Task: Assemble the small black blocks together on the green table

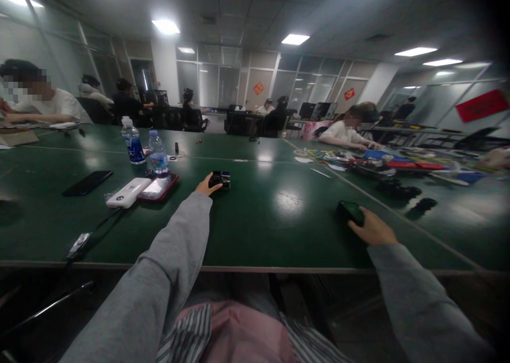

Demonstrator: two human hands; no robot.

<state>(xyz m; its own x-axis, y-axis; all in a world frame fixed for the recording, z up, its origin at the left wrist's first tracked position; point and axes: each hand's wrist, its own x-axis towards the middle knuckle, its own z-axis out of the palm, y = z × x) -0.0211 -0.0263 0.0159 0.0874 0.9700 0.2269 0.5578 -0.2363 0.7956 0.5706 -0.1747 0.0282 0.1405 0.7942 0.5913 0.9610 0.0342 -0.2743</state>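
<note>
My left hand (205,185) reaches forward over the green table and is closed around a small black box-shaped device (220,179) with shiny silver parts. Its exact kind is too small to make out. Off to the right, near the front of the table, my right hand (375,228) grips the near end of a dark green, rounded object like a small case (349,212). Thumb and fingers lie around its right side, and part of it is hidden by them. A wide stretch of tabletop separates the two hands.
Left of my left hand are two bottles (158,153), a white power bank (128,193), a red-edged phone (159,186) and a black phone (87,183). Black items (398,190) and a colourful pile (414,163) lie to the right. Several people sit around.
</note>
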